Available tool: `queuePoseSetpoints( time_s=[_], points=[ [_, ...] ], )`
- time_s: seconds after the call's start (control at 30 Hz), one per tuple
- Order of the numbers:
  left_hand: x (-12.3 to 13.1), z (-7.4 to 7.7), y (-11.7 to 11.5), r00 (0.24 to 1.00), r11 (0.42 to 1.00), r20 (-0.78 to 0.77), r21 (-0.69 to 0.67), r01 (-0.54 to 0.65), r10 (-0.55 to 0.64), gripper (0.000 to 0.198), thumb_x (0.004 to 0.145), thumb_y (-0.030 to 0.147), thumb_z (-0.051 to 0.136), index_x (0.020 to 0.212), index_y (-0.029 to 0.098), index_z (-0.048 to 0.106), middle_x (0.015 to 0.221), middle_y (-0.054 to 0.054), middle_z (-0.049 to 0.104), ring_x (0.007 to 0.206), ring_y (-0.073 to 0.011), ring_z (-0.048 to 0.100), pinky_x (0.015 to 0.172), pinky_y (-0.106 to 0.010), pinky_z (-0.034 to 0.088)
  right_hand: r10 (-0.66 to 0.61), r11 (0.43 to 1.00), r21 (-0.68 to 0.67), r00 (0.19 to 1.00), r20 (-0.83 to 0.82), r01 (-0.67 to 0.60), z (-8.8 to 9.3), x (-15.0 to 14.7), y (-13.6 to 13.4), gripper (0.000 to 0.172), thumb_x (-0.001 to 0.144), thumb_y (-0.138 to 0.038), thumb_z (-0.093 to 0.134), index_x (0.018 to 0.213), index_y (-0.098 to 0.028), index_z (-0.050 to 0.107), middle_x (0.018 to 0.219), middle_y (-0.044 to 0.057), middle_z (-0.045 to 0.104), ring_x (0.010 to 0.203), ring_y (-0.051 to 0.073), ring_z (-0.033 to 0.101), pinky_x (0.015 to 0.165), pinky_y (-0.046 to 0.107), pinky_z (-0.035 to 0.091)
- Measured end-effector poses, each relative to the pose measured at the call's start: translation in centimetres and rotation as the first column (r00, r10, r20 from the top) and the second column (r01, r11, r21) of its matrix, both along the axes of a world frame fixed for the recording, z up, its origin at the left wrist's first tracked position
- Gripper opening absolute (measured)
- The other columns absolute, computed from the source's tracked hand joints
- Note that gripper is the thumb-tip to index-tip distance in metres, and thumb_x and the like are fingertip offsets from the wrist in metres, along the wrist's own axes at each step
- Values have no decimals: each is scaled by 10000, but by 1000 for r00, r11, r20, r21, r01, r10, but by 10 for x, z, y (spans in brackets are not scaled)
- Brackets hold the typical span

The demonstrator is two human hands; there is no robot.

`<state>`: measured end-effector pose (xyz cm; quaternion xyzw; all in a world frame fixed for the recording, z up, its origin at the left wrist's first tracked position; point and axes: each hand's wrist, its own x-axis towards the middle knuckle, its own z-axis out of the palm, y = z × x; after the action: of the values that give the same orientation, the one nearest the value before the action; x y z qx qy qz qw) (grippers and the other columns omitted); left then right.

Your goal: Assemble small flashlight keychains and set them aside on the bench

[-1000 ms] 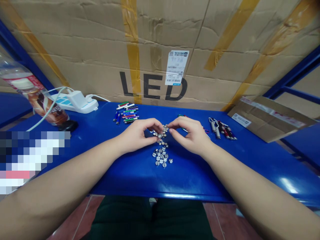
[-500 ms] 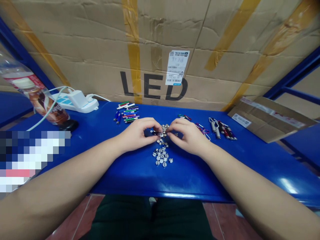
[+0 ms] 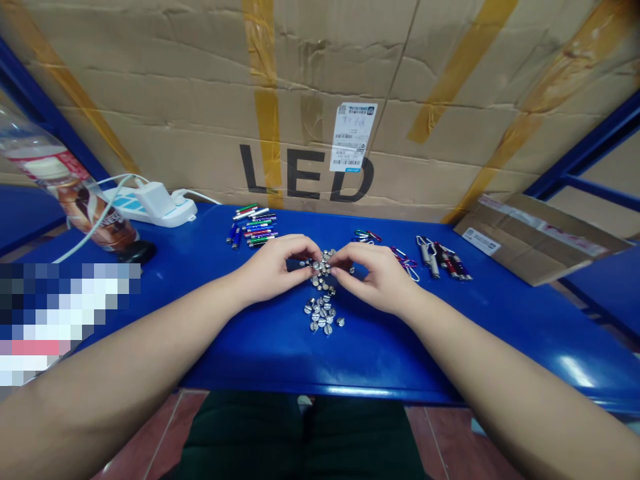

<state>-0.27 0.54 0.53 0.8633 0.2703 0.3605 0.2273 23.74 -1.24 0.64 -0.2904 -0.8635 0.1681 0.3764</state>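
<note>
Left hand [image 3: 273, 268] and right hand [image 3: 381, 279] pinch one small metal part [image 3: 320, 265] between fingertips, at the far end of the heap of parts [image 3: 323, 313] at mid-surface. Seemingly a fitting step; fine alignment is needed.

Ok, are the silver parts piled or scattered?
Bunched: silver parts lie in one small cluster on the table, left hand and right hand pinching its far end.

The big cardboard box [image 3: 200, 100] behind the table bears "LED" in large black letters. Over the "D" sits a white sticker [image 3: 353, 137] with barcodes, its print too small to read. The bottle [image 3: 75, 193] at left shows white letters, "NES", on its brown label. The flat carton [image 3: 540, 240] at right carries a white label [image 3: 483, 241], unreadable.
</note>
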Motion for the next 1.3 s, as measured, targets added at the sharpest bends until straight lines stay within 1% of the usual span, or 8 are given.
queuePoseSetpoints(
  time_s=[0.07,0.17,0.27,0.37,0.6,0.87,1.1,1.3],
  points=[
    [1,1,1,1000,1000,7,30,9,-9,110,909,201,718,1016,180,708,979,-47,722,920,-181,700,866,-325,582,-5,956,-293,991,-130,-33,-1,-4,0,76,897,-217,680,968,-199,699,894,52,762,777,182,712,763,339,591],
    [5,2,3,1000,983,-16,183,22,-19,156,950,203,690,1100,196,735,990,-58,692,941,-186,667,870,-337,561,-96,607,-755,920,-381,-249,-1,-9,2,114,903,-203,626,1007,-178,666,873,69,776,782,191,761,791,365,642],
    [9,2,3,994,938,-106,343,47,-11,173,998,229,626,1119,218,749,1025,-73,646,963,-201,623,881,-361,540,-231,288,-877,861,-453,-384,1,-9,4,152,888,-104,535,963,-141,662,850,107,786,803,202,789,867,399,657],
    [12,2,0,975,907,-221,417,59,38,233,1046,245,520,1074,230,750,1062,-89,634,996,-223,588,887,-383,522,-279,194,-905,863,-422,-379,1,-8,5,186,893,-38,504,929,-122,666,849,127,787,785,193,790,911,405,654],
    [17,8,-11,972,976,-223,216,-21,70,233,1064,307,464,1144,245,674,1113,-73,638,1081,-231,582,971,-393,516,-271,181,-910,871,-410,-373,0,-9,2,217,975,-56,500,911,-119,697,853,110,775,770,159,771,892,354,667],
    [12,9,-8,982,886,-169,463,3,85,255,960,156,517,1070,208,741,1072,-107,589,1029,-238,587,912,-402,545,-295,230,-920,879,-376,-316,2,-8,1,239,962,-10,469,962,-112,686,866,101,772,777,151,772,885,343,665],
    [-20,20,-5,934,977,-358,202,70,7,212,918,148,569,983,192,765,1016,-71,651,891,-181,660,817,-313,554,-228,439,-876,918,-323,-199,-3,-1,3,188,918,-40,614,1060,-153,664,937,49,736,780,135,747,823,327,677],
    [-23,20,-3,916,984,-400,153,94,-25,202,919,144,562,982,185,749,1042,-72,714,922,-192,700,868,-329,562,-204,573,-809,932,-298,-134,-5,3,9,154,896,-85,661,1031,-158,667,870,23,705,761,125,721,754,285,664]
  ],
)
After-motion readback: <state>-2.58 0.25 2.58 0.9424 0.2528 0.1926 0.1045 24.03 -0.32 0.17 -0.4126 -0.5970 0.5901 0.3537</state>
